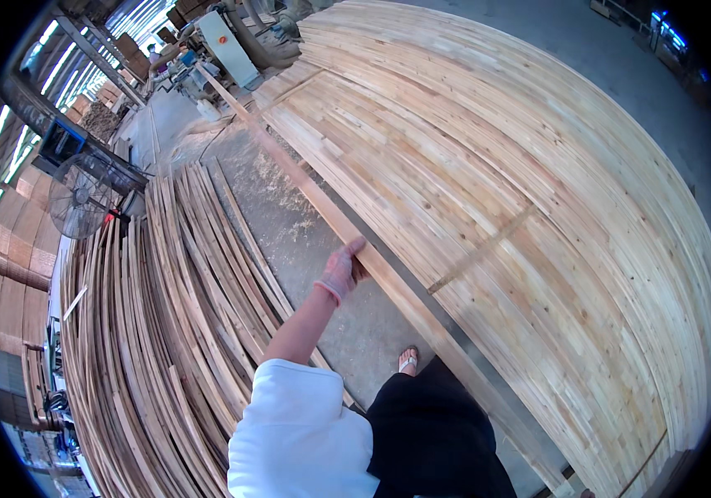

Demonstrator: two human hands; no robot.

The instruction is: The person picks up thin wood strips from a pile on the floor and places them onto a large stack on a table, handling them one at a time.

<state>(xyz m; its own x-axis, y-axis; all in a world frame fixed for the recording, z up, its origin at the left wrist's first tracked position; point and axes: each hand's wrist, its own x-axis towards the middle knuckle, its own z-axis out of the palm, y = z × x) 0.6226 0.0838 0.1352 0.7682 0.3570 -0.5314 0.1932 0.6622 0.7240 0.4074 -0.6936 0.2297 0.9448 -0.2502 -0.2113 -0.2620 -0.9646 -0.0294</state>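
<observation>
My left hand point(342, 270), in a pale pinkish work glove, is closed round a long, narrow wooden board point(388, 282). The thumb lies near its upper edge, while the other fingers are partly hidden behind it. From the machinery in the far left background, the board runs slantwise past my legs to the lower right. It lies alongside a broad stack of jointed wood panels point(455, 166), with a narrow gap between them along much of its length. No part of my right hand shows.
Many loose wooden strips point(181, 282) lie in a long pile on my left. Sawdust point(280, 187) covers part of the concrete floor. Farther off stand a fan point(81, 195), a pale machine cabinet point(227, 48) and a person point(153, 56). My sandalled foot point(408, 361) is beneath the board.
</observation>
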